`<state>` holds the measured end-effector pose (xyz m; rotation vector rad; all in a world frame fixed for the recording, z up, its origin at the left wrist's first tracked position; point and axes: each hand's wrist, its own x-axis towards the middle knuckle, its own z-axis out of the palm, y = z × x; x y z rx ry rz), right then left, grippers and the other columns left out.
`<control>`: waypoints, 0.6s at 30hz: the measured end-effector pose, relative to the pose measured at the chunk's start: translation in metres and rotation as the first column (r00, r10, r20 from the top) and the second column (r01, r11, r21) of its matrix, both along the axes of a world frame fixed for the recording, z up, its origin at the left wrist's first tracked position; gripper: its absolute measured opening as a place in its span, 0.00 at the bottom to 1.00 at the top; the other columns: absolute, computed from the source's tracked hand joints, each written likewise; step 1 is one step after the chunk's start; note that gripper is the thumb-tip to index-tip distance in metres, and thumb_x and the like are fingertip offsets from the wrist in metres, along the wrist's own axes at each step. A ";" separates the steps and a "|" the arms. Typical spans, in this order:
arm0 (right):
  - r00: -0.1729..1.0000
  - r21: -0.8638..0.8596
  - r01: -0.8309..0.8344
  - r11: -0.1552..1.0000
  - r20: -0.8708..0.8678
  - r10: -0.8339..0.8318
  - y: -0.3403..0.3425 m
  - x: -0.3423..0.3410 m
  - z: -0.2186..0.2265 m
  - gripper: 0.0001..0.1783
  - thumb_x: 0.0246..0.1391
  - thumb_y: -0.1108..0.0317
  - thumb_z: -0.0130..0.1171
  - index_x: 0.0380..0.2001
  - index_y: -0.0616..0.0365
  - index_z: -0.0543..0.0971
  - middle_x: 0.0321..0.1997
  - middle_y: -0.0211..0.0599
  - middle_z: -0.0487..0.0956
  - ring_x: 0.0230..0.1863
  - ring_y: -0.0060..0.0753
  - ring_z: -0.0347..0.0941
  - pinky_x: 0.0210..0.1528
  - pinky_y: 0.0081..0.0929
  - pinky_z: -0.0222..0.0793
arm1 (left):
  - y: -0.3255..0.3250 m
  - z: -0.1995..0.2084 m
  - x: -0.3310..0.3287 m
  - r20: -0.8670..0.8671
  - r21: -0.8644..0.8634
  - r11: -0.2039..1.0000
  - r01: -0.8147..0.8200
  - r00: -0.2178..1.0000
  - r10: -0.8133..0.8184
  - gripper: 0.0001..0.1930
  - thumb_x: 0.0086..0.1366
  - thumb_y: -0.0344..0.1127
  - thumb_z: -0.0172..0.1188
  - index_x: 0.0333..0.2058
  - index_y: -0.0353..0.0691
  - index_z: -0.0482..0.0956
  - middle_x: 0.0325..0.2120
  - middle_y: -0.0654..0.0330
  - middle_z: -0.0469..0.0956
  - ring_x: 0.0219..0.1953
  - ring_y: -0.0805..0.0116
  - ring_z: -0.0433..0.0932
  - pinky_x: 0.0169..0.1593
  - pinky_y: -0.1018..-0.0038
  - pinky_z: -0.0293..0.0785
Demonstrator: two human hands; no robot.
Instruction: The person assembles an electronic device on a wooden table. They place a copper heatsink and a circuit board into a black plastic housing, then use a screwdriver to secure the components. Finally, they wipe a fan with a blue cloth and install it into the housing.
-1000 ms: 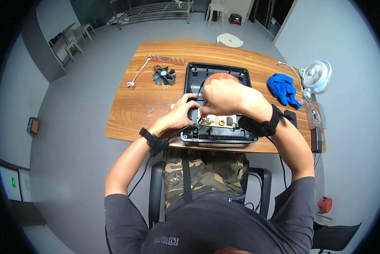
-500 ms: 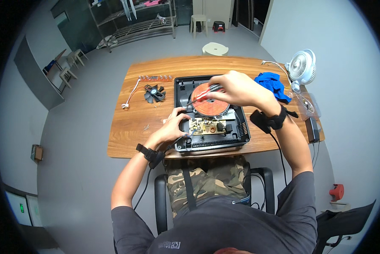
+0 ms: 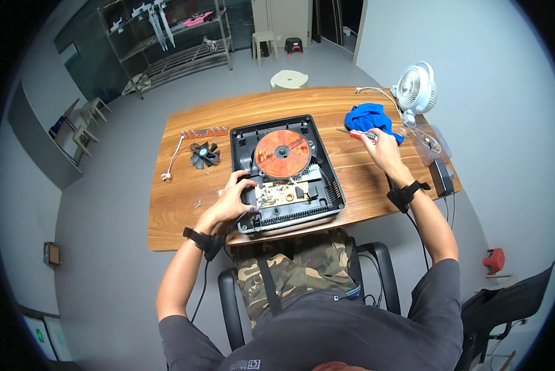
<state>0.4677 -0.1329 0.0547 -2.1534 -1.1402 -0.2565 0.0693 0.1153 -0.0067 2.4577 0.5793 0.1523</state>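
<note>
A black plastic housing (image 3: 321,133), apparently the base of an induction cooker, lies uncovered on the wooden table. The round copper-coloured coil (image 3: 282,153) sits in its far part, with the circuit board (image 3: 285,195) nearer me. My left hand (image 3: 229,196) grips the board's left end, thumb on the near corner and fingers on the far one. Out to the right, beside the blue cloth (image 3: 367,116), my right hand (image 3: 384,153) is closed round a red-and-black screwdriver (image 3: 359,134). The screwdriver's shaft points left, away from the housing.
Left of the housing lie a black fan (image 3: 204,155), a narrow strip board (image 3: 204,132) with a white cable, and several small screws (image 3: 197,203). A white desk fan (image 3: 416,89), a clear plastic box (image 3: 437,145) and a black power adapter (image 3: 441,177) occupy the table's right side.
My right hand has carried the screwdriver from over the coil to the right, beside the blue cloth. The left hand keeps its place at the board. The whole view has shifted.
</note>
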 end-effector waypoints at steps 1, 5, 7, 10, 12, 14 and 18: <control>0.999 0.000 0.010 1.000 -0.034 -0.010 0.000 -0.003 -0.006 0.24 0.60 0.52 0.67 0.44 0.65 0.84 0.33 0.62 0.83 0.37 0.60 0.83 0.39 0.45 0.78 | 0.001 -0.002 -0.001 0.002 0.002 1.000 -0.006 1.000 0.006 0.38 0.46 0.45 0.81 0.58 0.52 0.76 0.70 0.55 0.55 0.74 0.48 0.55 0.69 0.39 0.56; 0.990 -0.052 0.067 0.996 -0.124 -0.073 -0.006 -0.014 -0.031 0.24 0.62 0.50 0.64 0.46 0.63 0.83 0.35 0.61 0.84 0.41 0.62 0.83 0.41 0.49 0.78 | -0.003 0.000 -0.003 -0.015 0.017 0.999 -0.031 0.999 0.031 0.38 0.46 0.44 0.82 0.58 0.51 0.76 0.70 0.55 0.56 0.74 0.49 0.55 0.69 0.39 0.56; 0.986 -0.085 0.082 0.993 -0.138 -0.094 -0.007 -0.016 -0.035 0.26 0.62 0.49 0.64 0.47 0.63 0.82 0.37 0.62 0.84 0.42 0.62 0.82 0.42 0.51 0.78 | -0.003 0.002 -0.003 -0.012 0.006 0.999 -0.033 0.999 0.033 0.38 0.46 0.44 0.82 0.57 0.51 0.77 0.70 0.55 0.56 0.74 0.49 0.57 0.69 0.40 0.57; 0.991 -0.158 0.082 0.984 -0.093 -0.097 -0.012 -0.016 -0.042 0.26 0.60 0.48 0.64 0.46 0.64 0.82 0.38 0.62 0.84 0.42 0.63 0.82 0.44 0.52 0.79 | -0.002 0.003 -0.001 0.007 -0.013 1.000 -0.011 1.000 0.011 0.38 0.45 0.44 0.82 0.57 0.51 0.77 0.70 0.55 0.57 0.73 0.50 0.57 0.69 0.42 0.59; 0.995 -0.267 0.084 0.960 -0.036 -0.097 -0.015 -0.016 -0.047 0.26 0.59 0.48 0.65 0.43 0.64 0.82 0.38 0.62 0.84 0.42 0.64 0.82 0.45 0.53 0.79 | -0.003 0.004 -0.002 -0.003 -0.005 1.000 -0.013 1.000 0.013 0.38 0.45 0.43 0.82 0.57 0.50 0.76 0.69 0.55 0.57 0.73 0.50 0.58 0.69 0.43 0.59; 0.998 -0.309 0.050 0.950 -0.032 -0.063 -0.015 -0.019 -0.053 0.23 0.56 0.51 0.66 0.41 0.63 0.82 0.38 0.61 0.84 0.41 0.64 0.82 0.45 0.54 0.79 | -0.003 0.004 -0.001 -0.003 0.002 1.000 -0.014 1.000 0.014 0.38 0.45 0.43 0.82 0.57 0.50 0.76 0.69 0.55 0.57 0.73 0.50 0.58 0.68 0.43 0.60; 0.997 -0.272 0.015 0.962 0.075 0.005 -0.017 -0.015 -0.068 0.24 0.55 0.51 0.66 0.41 0.63 0.82 0.40 0.60 0.83 0.41 0.62 0.82 0.45 0.52 0.79 | -0.003 0.004 0.000 -0.002 0.013 1.000 -0.007 1.000 0.007 0.37 0.46 0.42 0.81 0.57 0.51 0.76 0.70 0.56 0.57 0.73 0.49 0.59 0.68 0.43 0.59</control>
